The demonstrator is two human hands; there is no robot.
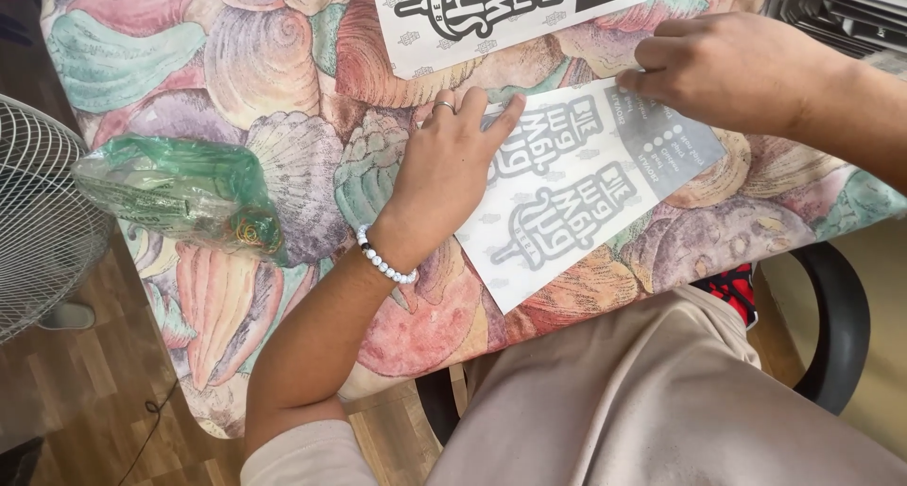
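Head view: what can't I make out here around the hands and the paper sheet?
- Paper sheet: its left part hidden under the left hand, its top corner under the right hand.
- Second sheet: cut off by the top edge.
- Green plastic bag: contents blurred by crumpled film.
- Fan: cut by the left edge.

Bright, even daylight, soft and diffuse; source direction unclear. Shadows faint: thin dark edge under left hand [444, 174] on white paper sheet [586, 188], soft shade beneath right hand [737, 70]. No hard glare; mild sheen on green plastic bag [179, 193]. Colours of shell-pattern counter [283, 61] well saturated. Focus sharp in centre, print on paper crisp. Slight softness at frame edges; fan grille [38, 221] at left a little blurred. Floor lower left dimmer. Wide-angle stretch mild at corners.
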